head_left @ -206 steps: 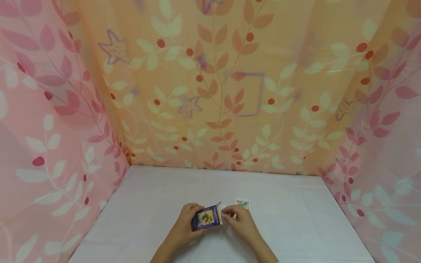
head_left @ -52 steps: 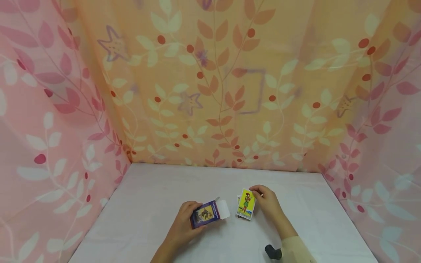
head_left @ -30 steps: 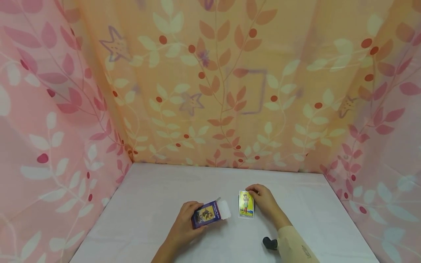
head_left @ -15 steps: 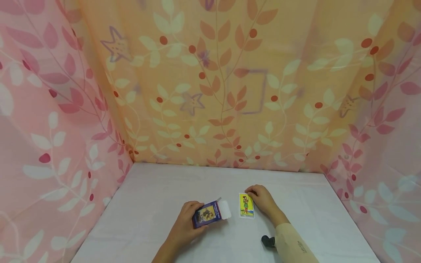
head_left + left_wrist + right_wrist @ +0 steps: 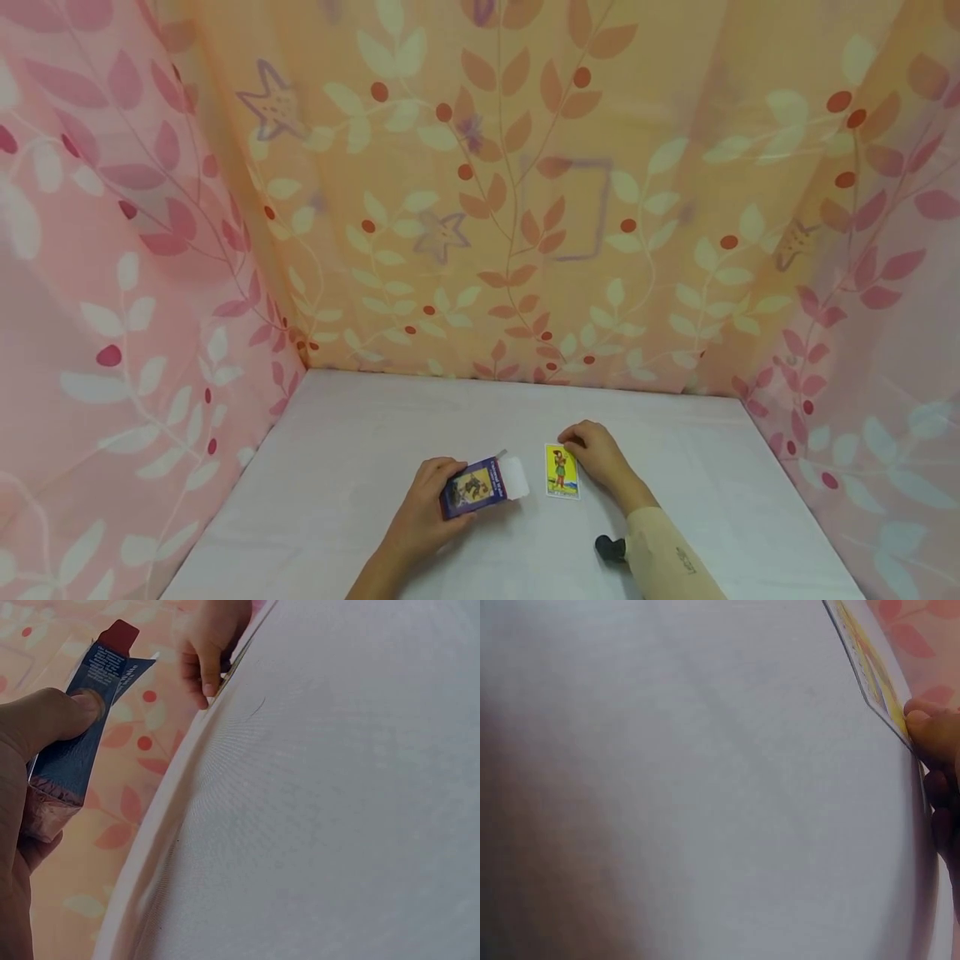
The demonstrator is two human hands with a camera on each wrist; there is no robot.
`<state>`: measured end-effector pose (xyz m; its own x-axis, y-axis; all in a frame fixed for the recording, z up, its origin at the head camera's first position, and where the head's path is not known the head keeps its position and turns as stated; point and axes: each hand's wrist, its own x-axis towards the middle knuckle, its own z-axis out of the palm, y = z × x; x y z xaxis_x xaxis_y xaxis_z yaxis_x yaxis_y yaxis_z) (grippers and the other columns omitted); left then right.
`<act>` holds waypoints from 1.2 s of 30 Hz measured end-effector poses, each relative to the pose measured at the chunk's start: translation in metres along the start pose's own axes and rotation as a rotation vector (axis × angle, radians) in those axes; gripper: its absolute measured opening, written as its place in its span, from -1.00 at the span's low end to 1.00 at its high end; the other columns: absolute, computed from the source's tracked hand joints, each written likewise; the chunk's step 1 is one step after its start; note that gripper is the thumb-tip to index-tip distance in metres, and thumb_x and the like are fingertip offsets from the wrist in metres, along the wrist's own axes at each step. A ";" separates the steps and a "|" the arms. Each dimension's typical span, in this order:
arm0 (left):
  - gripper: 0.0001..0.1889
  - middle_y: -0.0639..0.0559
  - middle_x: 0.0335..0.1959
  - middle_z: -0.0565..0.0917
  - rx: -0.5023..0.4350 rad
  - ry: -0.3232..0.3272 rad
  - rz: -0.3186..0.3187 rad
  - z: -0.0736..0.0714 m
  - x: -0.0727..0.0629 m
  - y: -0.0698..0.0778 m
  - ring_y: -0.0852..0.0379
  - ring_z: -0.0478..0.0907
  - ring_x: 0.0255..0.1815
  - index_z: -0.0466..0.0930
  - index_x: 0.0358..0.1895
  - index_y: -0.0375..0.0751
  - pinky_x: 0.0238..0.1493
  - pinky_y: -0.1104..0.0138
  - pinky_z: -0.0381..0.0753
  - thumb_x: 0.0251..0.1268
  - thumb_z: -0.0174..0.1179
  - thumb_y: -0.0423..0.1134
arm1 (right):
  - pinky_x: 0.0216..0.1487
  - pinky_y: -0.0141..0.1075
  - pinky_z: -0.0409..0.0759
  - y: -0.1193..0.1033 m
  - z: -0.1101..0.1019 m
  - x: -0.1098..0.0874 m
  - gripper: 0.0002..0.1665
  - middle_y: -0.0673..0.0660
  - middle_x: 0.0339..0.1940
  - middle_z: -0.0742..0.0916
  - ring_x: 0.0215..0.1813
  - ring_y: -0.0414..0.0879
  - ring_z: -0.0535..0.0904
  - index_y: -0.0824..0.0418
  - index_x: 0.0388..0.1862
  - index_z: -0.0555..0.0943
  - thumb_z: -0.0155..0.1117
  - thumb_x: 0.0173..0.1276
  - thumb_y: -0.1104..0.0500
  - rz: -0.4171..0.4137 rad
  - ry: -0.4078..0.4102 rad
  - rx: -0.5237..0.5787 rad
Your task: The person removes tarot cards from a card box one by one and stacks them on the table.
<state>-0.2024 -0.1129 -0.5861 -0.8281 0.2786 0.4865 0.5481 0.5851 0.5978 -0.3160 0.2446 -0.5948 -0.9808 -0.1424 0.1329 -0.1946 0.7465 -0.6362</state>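
My left hand (image 5: 420, 515) grips a purple tarot card box (image 5: 472, 490) by its sides, tilted, with its white end flap hanging out to the right. In the left wrist view the thumb presses on the box's dark side (image 5: 75, 742), and clear wrap shows at one end. A yellow tarot card (image 5: 562, 472) picturing a standing figure lies face up right of the box. My right hand (image 5: 600, 458) pinches its far right corner between thumb and fingers. In the right wrist view the thumb rests at the edge of the card (image 5: 870, 667).
A white cloth (image 5: 360, 433) covers the table. Leaf-patterned curtains rise behind it (image 5: 495, 250) and along both sides. A small black device (image 5: 609, 548) sits by the right sleeve (image 5: 667, 550).
My right hand has moved from the box's open end to the card on its right. The yellow card, earlier askew over another card, now lies straight and covers it. The left hand holds still.
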 end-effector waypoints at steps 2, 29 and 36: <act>-0.15 0.27 0.24 0.44 0.003 0.007 0.011 0.000 0.001 0.001 0.25 0.39 0.26 0.49 0.35 0.14 0.26 0.19 0.57 -0.14 0.68 -0.05 | 0.17 -0.06 0.55 0.000 0.000 0.000 -0.88 -0.09 -0.20 0.70 -0.06 -0.13 0.55 -0.02 -0.18 0.76 0.36 0.44 0.21 0.008 -0.005 0.001; -0.16 0.20 0.23 0.45 0.003 0.000 0.010 0.000 0.001 0.000 0.21 0.40 0.24 0.49 0.35 0.04 0.25 0.18 0.58 -0.12 0.66 -0.07 | -0.12 -0.33 0.52 -0.066 -0.013 -0.060 -0.84 -0.11 -0.22 0.70 -0.16 -0.19 0.52 0.05 -0.07 0.74 0.40 0.40 0.21 -0.021 0.204 0.148; -0.17 0.22 0.23 0.46 -0.014 0.002 0.000 0.000 0.000 -0.001 0.24 0.40 0.24 0.48 0.35 0.14 0.23 0.22 0.59 -0.10 0.66 -0.07 | -0.18 -0.32 0.52 -0.086 -0.004 -0.077 -0.81 -0.20 -0.27 0.70 -0.19 -0.26 0.53 -0.02 -0.12 0.74 0.45 0.34 0.24 -0.084 0.243 0.183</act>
<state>-0.2029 -0.1135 -0.5864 -0.8280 0.2769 0.4876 0.5494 0.5745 0.6067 -0.2242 0.1939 -0.5471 -0.9349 -0.0227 0.3542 -0.2946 0.6060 -0.7389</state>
